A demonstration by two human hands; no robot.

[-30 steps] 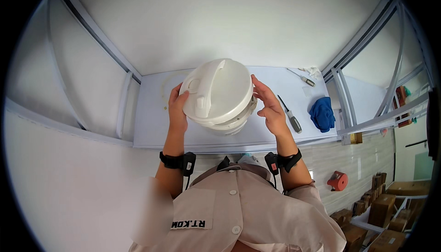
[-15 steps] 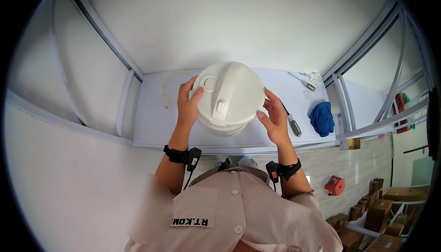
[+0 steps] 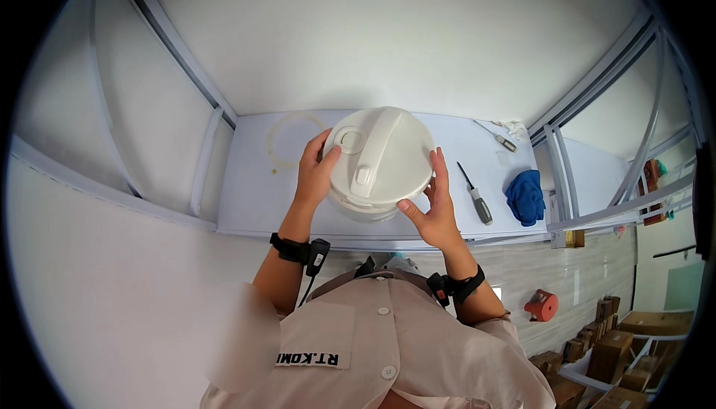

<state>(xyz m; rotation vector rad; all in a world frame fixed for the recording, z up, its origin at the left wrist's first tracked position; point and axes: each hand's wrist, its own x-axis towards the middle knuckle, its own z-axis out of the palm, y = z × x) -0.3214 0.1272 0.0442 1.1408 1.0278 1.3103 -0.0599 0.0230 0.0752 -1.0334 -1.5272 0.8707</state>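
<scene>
Stood at the middle of the worktop point(image 3: 253, 200), a round white cooker point(image 3: 380, 159), lid shut and handle bar running from 12 to 6 o'clock. Clasped at its 9 o'clock side by the left hand point(image 3: 317, 174), fingers curled over the lid edge beside the round vent cap. Cupped at its 4 o'clock side by the right hand point(image 3: 429, 211), fingers spread up along the rim and thumb pressed against the wall below. Looked like a positioning step, with the pot steadied between both palms rather than opened. Called, by this reading, for an even two-sided grip in any further turn or lift, so as not to tip the pot off the front edge nearby. Lay at 10 o'clock from the pot a thin pale ring point(image 3: 294, 140); at 3 o'clock a screwdriver point(image 3: 475, 194) and a crumpled blue cloth point(image 3: 526, 196); at 2 o'clock a smaller tool point(image 3: 498, 138). Enclosed on three sides by white panels in pale frames. Showed, at 4 o'clock below, tiled floor, a red object point(image 3: 542, 306) and brown cardboard boxes point(image 3: 611, 349).
</scene>
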